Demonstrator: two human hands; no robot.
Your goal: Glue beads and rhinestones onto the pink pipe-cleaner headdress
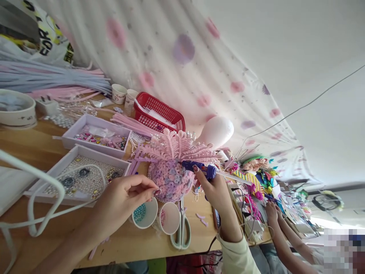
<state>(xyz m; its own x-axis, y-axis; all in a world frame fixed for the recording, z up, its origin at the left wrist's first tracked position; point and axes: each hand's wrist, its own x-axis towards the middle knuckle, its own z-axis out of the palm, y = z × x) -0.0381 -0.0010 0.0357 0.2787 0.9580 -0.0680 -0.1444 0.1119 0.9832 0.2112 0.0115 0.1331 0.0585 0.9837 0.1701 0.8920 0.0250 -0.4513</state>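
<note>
My right hand [216,186] is wrapped round a blue hot glue gun [199,168], with its nozzle at the front of a rounded piece covered in pink, lilac and blue curls [171,182]. Above that piece fans a crest of pink fuzzy pipe-cleaner fronds [179,146] with pearl beads at its top. My left hand [129,194] has thumb and forefinger pinched together at the left side of the curled piece. Whatever is in that pinch is too small to make out. Right below are paper cups of teal beads [148,217] and pink beads [170,219], beside pale green-handled scissors [181,228].
Bead trays [74,190] and a red basket [159,110] stand left and behind. Pipe-cleaner bundles [57,78] lie at the back left. A white cable [57,186] loops in front at left. On the right, another person's hands [272,211] rest near colourful craft pieces.
</note>
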